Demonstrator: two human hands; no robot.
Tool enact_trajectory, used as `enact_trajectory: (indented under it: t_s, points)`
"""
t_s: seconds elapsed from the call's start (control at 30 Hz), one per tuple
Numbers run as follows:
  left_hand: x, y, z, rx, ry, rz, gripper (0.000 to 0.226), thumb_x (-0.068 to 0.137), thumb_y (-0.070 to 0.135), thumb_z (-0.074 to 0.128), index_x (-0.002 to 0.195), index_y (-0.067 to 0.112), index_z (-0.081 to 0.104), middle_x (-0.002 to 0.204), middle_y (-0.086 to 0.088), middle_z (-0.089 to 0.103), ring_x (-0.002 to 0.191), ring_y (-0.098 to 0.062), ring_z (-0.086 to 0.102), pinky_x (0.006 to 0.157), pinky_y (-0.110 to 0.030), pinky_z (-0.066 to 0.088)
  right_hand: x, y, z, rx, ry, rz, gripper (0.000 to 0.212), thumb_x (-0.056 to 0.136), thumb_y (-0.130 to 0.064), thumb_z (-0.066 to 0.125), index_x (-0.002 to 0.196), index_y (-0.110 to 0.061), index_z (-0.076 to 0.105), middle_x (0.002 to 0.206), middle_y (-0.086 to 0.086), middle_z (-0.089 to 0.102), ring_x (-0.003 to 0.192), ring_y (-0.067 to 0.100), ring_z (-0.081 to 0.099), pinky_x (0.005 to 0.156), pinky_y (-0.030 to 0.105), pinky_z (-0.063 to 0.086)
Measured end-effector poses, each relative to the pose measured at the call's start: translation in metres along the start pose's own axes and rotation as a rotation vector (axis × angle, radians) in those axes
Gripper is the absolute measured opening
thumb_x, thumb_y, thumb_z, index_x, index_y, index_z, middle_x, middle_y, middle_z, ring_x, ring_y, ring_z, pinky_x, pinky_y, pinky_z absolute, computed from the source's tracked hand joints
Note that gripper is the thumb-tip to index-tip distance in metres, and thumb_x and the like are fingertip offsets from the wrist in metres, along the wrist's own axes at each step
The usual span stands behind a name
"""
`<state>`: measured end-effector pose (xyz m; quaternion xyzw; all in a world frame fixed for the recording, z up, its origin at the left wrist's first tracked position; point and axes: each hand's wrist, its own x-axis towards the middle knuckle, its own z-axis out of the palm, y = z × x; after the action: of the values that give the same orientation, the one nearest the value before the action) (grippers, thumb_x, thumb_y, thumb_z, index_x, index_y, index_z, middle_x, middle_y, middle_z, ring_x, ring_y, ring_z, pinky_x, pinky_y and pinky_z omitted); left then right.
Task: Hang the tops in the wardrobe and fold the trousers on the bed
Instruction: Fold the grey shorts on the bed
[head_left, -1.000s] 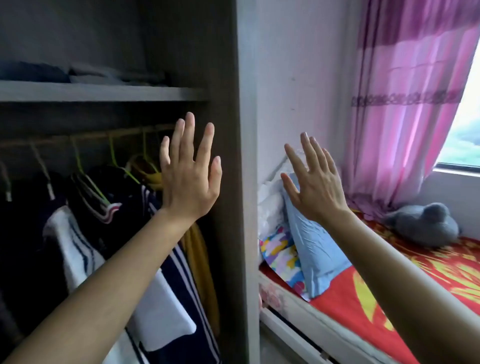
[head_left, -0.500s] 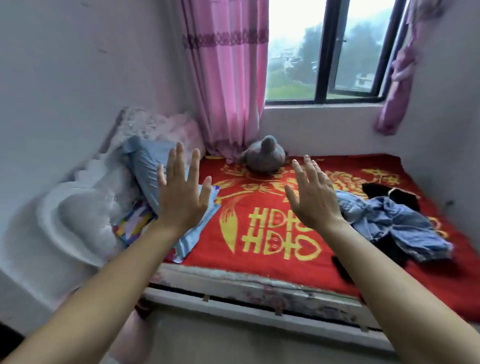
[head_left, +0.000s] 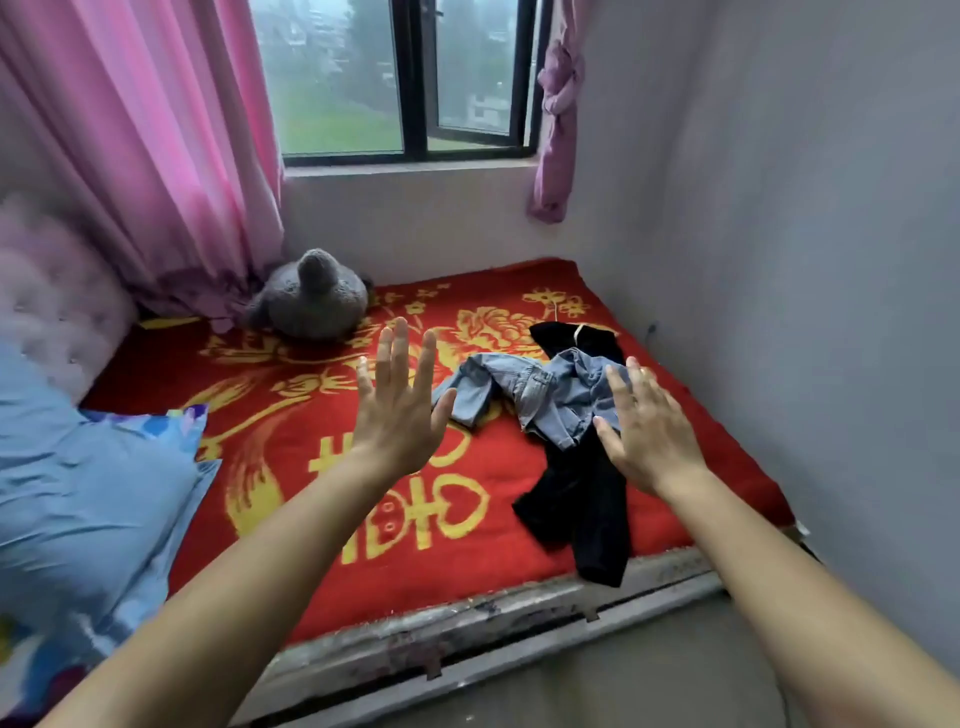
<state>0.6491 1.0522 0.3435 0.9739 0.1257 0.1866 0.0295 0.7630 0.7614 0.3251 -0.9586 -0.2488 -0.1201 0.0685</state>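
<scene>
A crumpled pair of light blue denim trousers (head_left: 540, 392) lies on the red bed cover (head_left: 322, 431), on top of black trousers (head_left: 582, 499) that stretch from the far right corner to the bed's front edge. My left hand (head_left: 397, 410) is raised above the middle of the bed, fingers straight and spread, holding nothing. My right hand (head_left: 647, 428) hovers with spread fingers over the right end of the denim pair, also empty. The wardrobe is out of view.
A grey plush toy (head_left: 309, 299) sits by the pink curtain (head_left: 145, 140) at the bed's far side. Blue pillows (head_left: 83, 488) are piled at the left end. A grey wall (head_left: 831, 260) bounds the bed on the right, a window (head_left: 395, 78) behind.
The view has swung right from the wardrobe to the bed. Both hands stayed raised and empty, and now hover nearer the trousers.
</scene>
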Motion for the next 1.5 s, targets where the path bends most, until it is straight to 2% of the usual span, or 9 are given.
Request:
enact_trajectory:
  t_s: [0.4, 0.63, 0.9, 1.03, 1.23, 1.3, 1.37, 1.47, 1.5]
  points:
    - [0.140, 0.146, 0.165, -0.098, -0.265, 0.225, 0.075, 0.101, 0.056, 0.027, 0.157, 0.021, -0.008, 0.163, -0.011, -0.020, 0.150, -0.028, -0.017, 0.120, -0.057, 0.005, 0.039, 0.175, 0.081, -0.025, -0.162, 0.327, 0.075, 0.100, -0.046, 0.045, 0.160, -0.016, 0.012, 0.166, 0.017, 0.011, 0.150, 0.033, 0.022, 0.118, 0.045, 0.026]
    - [0.196, 0.203, 0.262, -0.019, -0.437, 0.183, 0.078, 0.100, 0.057, 0.026, 0.156, 0.020, -0.013, 0.162, -0.010, -0.023, 0.150, -0.029, -0.018, 0.120, -0.057, 0.009, 0.108, 0.272, 0.157, 0.063, -0.304, 0.394, 0.075, 0.101, -0.045, 0.044, 0.160, -0.015, 0.009, 0.166, 0.019, 0.009, 0.150, 0.034, 0.021, 0.117, 0.046, 0.029]
    - [0.217, 0.200, 0.350, 0.061, -0.587, 0.132, 0.086, 0.096, 0.049, 0.046, 0.158, 0.019, -0.006, 0.162, -0.018, -0.017, 0.151, -0.037, -0.002, 0.117, -0.056, 0.021, 0.165, 0.291, 0.258, 0.096, -0.553, 0.313, 0.074, 0.102, -0.042, 0.044, 0.159, -0.012, 0.009, 0.166, 0.018, 0.008, 0.151, 0.031, 0.018, 0.118, 0.045, 0.028]
    - [0.232, 0.197, 0.408, 0.036, -0.624, 0.115, 0.086, 0.092, 0.046, 0.054, 0.158, 0.014, 0.010, 0.163, -0.022, -0.005, 0.150, -0.039, 0.008, 0.112, -0.054, 0.029, 0.180, 0.300, 0.318, 0.094, -0.611, 0.319, 0.073, 0.101, -0.042, 0.045, 0.159, -0.013, 0.011, 0.166, 0.016, 0.010, 0.151, 0.030, 0.018, 0.117, 0.043, 0.028]
    - [0.231, 0.212, 0.522, -0.040, -0.737, 0.207, 0.078, 0.094, 0.042, 0.053, 0.157, 0.015, 0.015, 0.164, -0.017, 0.002, 0.150, -0.035, 0.009, 0.113, -0.050, 0.029, 0.173, 0.324, 0.407, 0.081, -0.734, 0.383, 0.076, 0.100, -0.039, 0.049, 0.159, -0.013, 0.010, 0.165, 0.017, 0.010, 0.151, 0.032, 0.018, 0.116, 0.046, 0.029]
    - [0.223, 0.220, 0.561, -0.051, -0.813, 0.265, 0.074, 0.095, 0.041, 0.051, 0.156, 0.019, 0.017, 0.165, -0.013, 0.005, 0.150, -0.032, 0.010, 0.112, -0.051, 0.029, 0.173, 0.333, 0.434, 0.135, -0.743, 0.480, 0.078, 0.099, -0.038, 0.052, 0.159, -0.013, 0.009, 0.165, 0.017, 0.010, 0.150, 0.033, 0.018, 0.115, 0.049, 0.030]
    - [0.214, 0.225, 0.596, -0.051, -0.923, 0.309, 0.072, 0.095, 0.042, 0.050, 0.156, 0.024, 0.017, 0.165, -0.010, 0.005, 0.151, -0.030, 0.005, 0.113, -0.054, 0.028, 0.178, 0.342, 0.458, 0.289, -0.682, 0.696, 0.083, 0.098, -0.039, 0.055, 0.159, -0.013, 0.006, 0.165, 0.016, 0.012, 0.150, 0.033, 0.020, 0.115, 0.049, 0.029]
    - [0.200, 0.221, 0.638, 0.016, -1.146, 0.296, 0.076, 0.095, 0.047, 0.048, 0.157, 0.035, 0.006, 0.166, -0.002, 0.000, 0.152, -0.025, -0.005, 0.114, -0.057, 0.025, 0.195, 0.358, 0.490, 0.520, -0.438, 1.031, 0.096, 0.093, -0.041, 0.062, 0.159, -0.011, 0.000, 0.163, 0.021, 0.014, 0.150, 0.031, 0.021, 0.118, 0.038, 0.021]
    - [0.195, 0.217, 0.647, 0.042, -1.154, 0.304, 0.078, 0.094, 0.049, 0.048, 0.157, 0.036, 0.003, 0.166, 0.000, -0.002, 0.152, -0.024, -0.006, 0.113, -0.056, 0.026, 0.203, 0.364, 0.499, 0.576, -0.342, 1.115, 0.101, 0.091, -0.042, 0.066, 0.159, -0.011, -0.002, 0.162, 0.022, 0.015, 0.149, 0.030, 0.022, 0.118, 0.035, 0.020]
